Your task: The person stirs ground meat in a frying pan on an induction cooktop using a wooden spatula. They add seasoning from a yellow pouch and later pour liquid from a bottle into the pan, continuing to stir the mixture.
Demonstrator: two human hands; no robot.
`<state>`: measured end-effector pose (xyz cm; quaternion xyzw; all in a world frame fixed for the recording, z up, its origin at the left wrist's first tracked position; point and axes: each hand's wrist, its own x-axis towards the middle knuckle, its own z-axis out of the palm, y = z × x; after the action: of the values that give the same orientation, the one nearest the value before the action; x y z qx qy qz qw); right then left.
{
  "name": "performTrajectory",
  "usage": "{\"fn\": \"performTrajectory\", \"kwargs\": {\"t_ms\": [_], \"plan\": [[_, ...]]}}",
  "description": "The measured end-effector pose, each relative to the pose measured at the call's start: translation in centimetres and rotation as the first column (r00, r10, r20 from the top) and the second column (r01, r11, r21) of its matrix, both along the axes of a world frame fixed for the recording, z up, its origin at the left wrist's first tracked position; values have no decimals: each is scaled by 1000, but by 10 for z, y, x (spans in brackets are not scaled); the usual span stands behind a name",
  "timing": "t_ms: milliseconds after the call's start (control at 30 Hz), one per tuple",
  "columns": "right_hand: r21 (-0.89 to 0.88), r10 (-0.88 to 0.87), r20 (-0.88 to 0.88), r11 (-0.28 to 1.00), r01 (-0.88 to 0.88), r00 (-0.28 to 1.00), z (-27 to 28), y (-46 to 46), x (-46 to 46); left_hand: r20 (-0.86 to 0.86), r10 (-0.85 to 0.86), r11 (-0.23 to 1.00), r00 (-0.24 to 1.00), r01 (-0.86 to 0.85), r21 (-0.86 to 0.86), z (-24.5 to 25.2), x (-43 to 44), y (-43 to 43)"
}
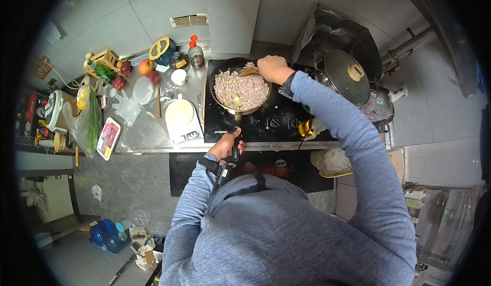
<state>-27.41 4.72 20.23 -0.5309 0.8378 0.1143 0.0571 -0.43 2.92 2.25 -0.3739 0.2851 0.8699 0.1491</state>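
Observation:
A frying pan (211, 90) rests on the left side of a black glass cooktop (264, 127). Pale minced meat (239, 90) with some green bits covers most of its base. My left hand (229, 144) is wrapped around the pan's black handle (235, 153), which points toward my body. At the pan's far right rim, my right hand (273, 68) grips a wooden spatula (249, 71), its blade in the meat. My fingers hide the spatula's handle.
Right of the pan stands a large pot with a glass lid (341, 77). A kitchen scale (184, 123) sits left of the cooktop. Behind it are a red-capped bottle (196, 58), a dark jar (178, 60) and a white cup (178, 77). A meat tray (108, 138) lies near the counter edge.

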Motion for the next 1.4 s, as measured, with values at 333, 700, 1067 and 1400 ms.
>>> {"fn": "performTrajectory", "kwargs": {"t_ms": [333,700,1067,1400], "plan": [[193,-23,361,980,-50,932,71,42,-32,2,-17,1000,1000,17,6,8,0,0],[189,-62,257,982,13,964,34,23,-11,-5,-11,1000,1000,11,-14,8,-1,2],[-150,-131,363,969,197,923,-2,40,-8,56,116,982,992,-106,-158,-2,-2,10],[-236,85,554,970,58,828,-68,84,11,41,228,826,973,-171,-536,6,22,21]]}}
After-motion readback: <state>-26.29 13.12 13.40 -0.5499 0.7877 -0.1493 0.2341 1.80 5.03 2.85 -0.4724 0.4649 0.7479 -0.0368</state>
